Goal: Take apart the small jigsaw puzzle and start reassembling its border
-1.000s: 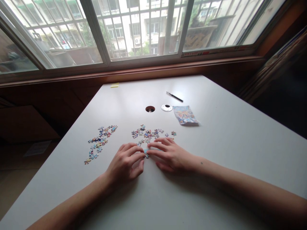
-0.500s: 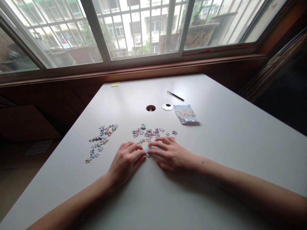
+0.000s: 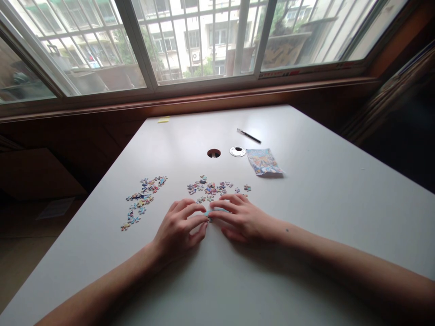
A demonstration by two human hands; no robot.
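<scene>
My left hand (image 3: 181,224) rests on the table with its fingers bent, thumb and index finger close together at the edge of a small jigsaw piece (image 3: 210,220). Opposite it, my right hand (image 3: 246,217) lies with its fingers spread and stretched out over a light-blue strip of joined jigsaw pieces (image 3: 208,212). The fingers of both hands hide most of this strip. Just beyond the hands lies a loose group of jigsaw pieces (image 3: 211,188). Another long heap of pieces (image 3: 141,199) is to the left of my left hand.
A printed picture sheet (image 3: 265,162) lies beyond my right hand. Behind it are a black pen (image 3: 249,136), a round metal cover (image 3: 237,151) and a cable hole (image 3: 214,153) in the white table (image 3: 340,203). Yellow tape (image 3: 163,119) marks the far edge, below a barred window.
My left thumb has drawn slightly away from the index finger, and the left fingers have shifted a little. My right hand stays nearly still.
</scene>
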